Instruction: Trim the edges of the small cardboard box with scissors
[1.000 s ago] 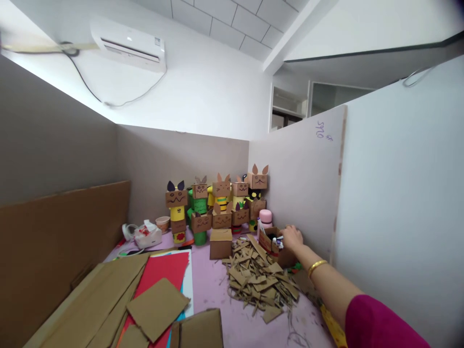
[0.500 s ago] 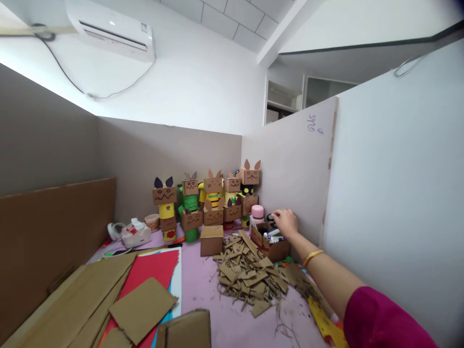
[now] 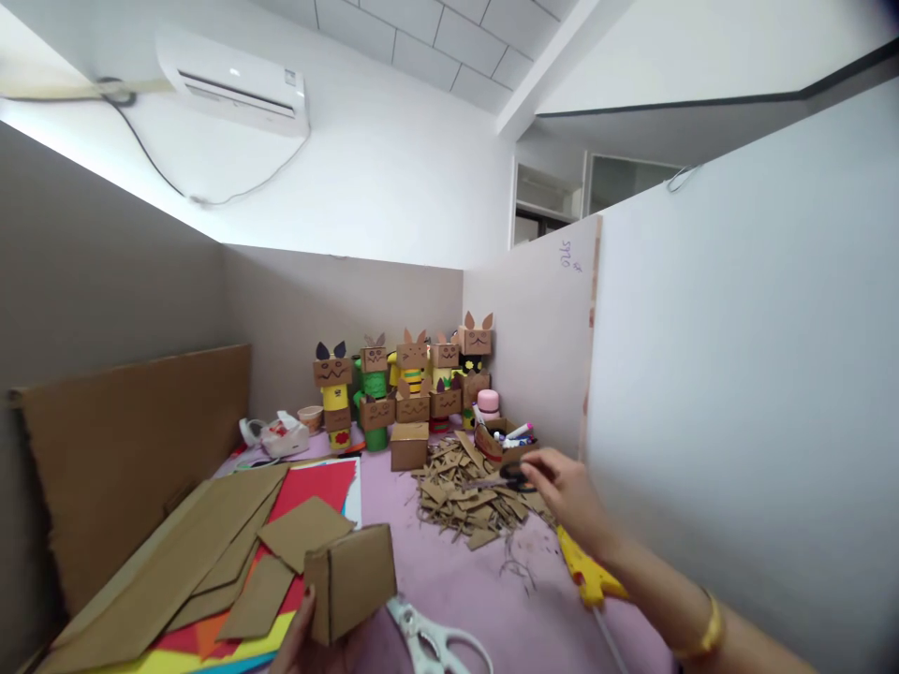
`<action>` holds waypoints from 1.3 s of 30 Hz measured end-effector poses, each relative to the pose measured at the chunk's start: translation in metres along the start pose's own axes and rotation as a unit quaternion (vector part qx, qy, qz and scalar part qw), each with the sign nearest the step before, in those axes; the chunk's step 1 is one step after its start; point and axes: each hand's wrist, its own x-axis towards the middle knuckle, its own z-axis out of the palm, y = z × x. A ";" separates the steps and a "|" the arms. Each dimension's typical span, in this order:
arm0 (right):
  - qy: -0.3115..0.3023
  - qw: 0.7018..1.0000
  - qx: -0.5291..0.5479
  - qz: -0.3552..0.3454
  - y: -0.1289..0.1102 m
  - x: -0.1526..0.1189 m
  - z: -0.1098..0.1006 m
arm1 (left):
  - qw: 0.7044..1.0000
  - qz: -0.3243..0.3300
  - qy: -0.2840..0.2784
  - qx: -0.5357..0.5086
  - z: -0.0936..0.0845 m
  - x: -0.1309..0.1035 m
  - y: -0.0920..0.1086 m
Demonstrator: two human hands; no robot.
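From my distant seat I am working with the head view alone, and in it my right hand [image 3: 562, 487] is closing its grip on the dark-handled scissors [image 3: 516, 477], thumb and fingers pinching at the loops, while the thin blades are pointing leftward across the cardboard scraps [image 3: 460, 501]; I am not managing to tell whether the tips are touching the heap. My left hand [image 3: 299, 641] is gripping the cardboard box [image 3: 355, 580] low down, its thumb pressing along the near left side. The relation I am minding most is this: the box is lying to the left of the right grip and nearer the body, well apart from it, with the scissors' long axis running roughly sideways, passing beyond the box rather than aiming at it, so the left hand is being the nearer one to the box. Just beside the box, white scissors [image 3: 439, 641] are resting on the counter [image 3: 523, 641]; the yellow glue gun [image 3: 586, 571] is lying below the right wrist, and the carton of pens [image 3: 502, 447] is standing beyond the right hand
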 end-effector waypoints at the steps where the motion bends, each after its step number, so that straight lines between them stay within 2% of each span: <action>1: -0.010 1.000 0.006 -0.006 -0.004 -0.024 -0.001 | 1.000 0.002 0.001 -0.004 0.002 -0.005 0.001; 3: -0.035 0.999 0.013 -0.012 -0.003 -0.073 0.003 | 1.000 -0.005 -0.009 -0.014 0.003 -0.014 0.002; 6: -0.131 0.991 0.012 -0.003 0.007 -0.136 0.015 | 0.999 -0.031 -0.035 -0.023 0.001 -0.029 0.001; 7: -0.168 0.986 0.005 0.008 0.011 -0.150 0.020 | 0.998 -0.035 -0.040 -0.025 0.001 -0.034 0.000; 9: -0.194 0.980 -0.008 0.035 0.012 -0.164 0.026 | 0.998 -0.031 -0.045 -0.029 0.000 -0.042 -0.003; 13: -0.211 0.970 -0.086 0.090 -0.007 -0.157 0.033 | 0.998 -0.013 -0.047 -0.031 0.000 -0.053 -0.007; 16: -0.225 0.963 -0.121 0.083 -0.022 -0.149 0.038 | 0.999 -0.014 -0.045 -0.020 0.000 -0.059 -0.009; 19: -0.233 0.962 -0.119 0.077 -0.024 -0.149 0.041 | 0.999 -0.012 -0.038 -0.021 0.001 -0.066 -0.011; 23: -0.214 0.968 -0.095 0.091 -0.020 -0.151 0.038 | 0.999 0.003 -0.034 -0.039 0.001 -0.075 -0.014; 27: -0.230 0.972 -0.029 0.046 -0.041 -0.157 0.039 | 0.998 0.017 -0.019 -0.054 -0.003 -0.076 -0.015; 30: -0.265 0.964 -0.018 -0.029 -0.069 -0.163 0.051 | 0.998 0.032 -0.007 -0.059 -0.008 -0.072 -0.013; 32: -0.276 0.959 -0.039 -0.052 -0.083 -0.162 0.062 | 0.998 0.035 -0.005 -0.060 -0.012 -0.068 -0.011; 35: -0.260 0.962 -0.067 -0.042 -0.092 -0.151 0.075 | 0.998 0.031 0.005 -0.063 -0.016 -0.064 -0.010; 39: -0.263 0.959 -0.104 -0.020 -0.091 -0.130 0.081 | 0.998 0.026 0.011 -0.056 -0.013 -0.067 -0.010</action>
